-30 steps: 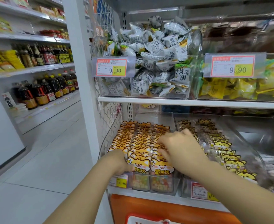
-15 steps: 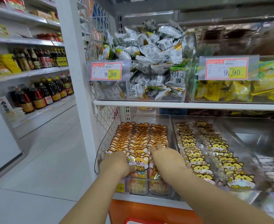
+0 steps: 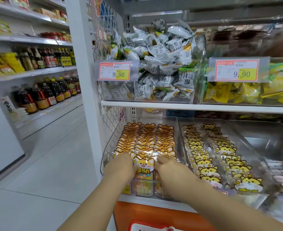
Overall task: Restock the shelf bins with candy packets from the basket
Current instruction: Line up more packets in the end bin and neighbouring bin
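Three rows of orange cat-face candy packets (image 3: pixel 146 140) stand upright in a clear bin (image 3: pixel 104 157) on the lower shelf. My left hand (image 3: pixel 119 165) rests at the front of the left row, its fingers curled over the front packets. My right hand (image 3: pixel 170 169) sits at the front of the right row, fingers hooked over the packets there. Between the hands the middle row's front packet (image 3: pixel 144 164) shows. A neighbouring bin (image 3: pixel 264 165) holds yellow cat-face packets (image 3: pixel 209 157). A red and white object (image 3: pixel 147 226) shows at the bottom edge; I cannot tell whether it is the basket.
The upper shelf (image 3: pixel 187 106) carries a heaped bin of white-wrapped sweets (image 3: pixel 160 64) and a bin of yellow packets (image 3: pixel 247 92), each with a 9.90 price tag. An orange panel (image 3: pixel 154 214) lies below the shelf. Bottle shelves (image 3: pixel 42 95) line the aisle at left across a tiled floor.
My right hand has slid from the middle of the orange rows to the bin's front. My left hand has stayed at the front of the left row.
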Motion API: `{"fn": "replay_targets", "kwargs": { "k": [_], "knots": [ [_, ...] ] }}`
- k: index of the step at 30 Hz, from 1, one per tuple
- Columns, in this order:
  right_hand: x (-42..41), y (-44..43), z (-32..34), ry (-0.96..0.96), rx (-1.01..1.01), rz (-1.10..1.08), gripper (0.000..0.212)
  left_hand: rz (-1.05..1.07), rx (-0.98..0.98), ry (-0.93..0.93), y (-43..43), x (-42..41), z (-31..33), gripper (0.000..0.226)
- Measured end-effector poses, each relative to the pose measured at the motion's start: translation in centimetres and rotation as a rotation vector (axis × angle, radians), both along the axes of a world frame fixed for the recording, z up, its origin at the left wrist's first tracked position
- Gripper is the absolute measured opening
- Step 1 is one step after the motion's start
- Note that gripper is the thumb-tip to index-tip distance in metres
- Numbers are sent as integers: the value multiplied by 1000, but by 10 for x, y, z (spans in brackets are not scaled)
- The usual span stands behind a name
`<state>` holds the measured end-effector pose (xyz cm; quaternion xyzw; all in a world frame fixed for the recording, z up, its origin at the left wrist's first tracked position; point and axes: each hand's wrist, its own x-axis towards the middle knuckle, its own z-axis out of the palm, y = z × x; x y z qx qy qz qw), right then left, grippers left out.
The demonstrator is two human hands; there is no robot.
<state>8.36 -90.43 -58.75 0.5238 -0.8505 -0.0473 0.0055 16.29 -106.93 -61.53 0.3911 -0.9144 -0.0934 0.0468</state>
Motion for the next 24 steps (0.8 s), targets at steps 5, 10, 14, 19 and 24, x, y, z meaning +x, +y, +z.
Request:
{"fn": "replay_targets", "kwargs": {
  "k": [5,10,14,19,24],
  "knots": [
    [-21,-16,-13,-83,189,-3,39,13,-25,3,1,-9,-7,42],
    [-28,-25,-19,-103,213,18,28,13,-23,0,1,-12,-9,41],
    [-19,-15,-16,-121,149,5,24,-38,38,-22,-5,-6,-7,42],
    [-7,0,-11,-119,-6,17,23,-102,136,-40,-10,1,-4,40],
    [1,17,0,-114,-96,36,25,-176,288,25,-9,17,3,52]
  ]
}}
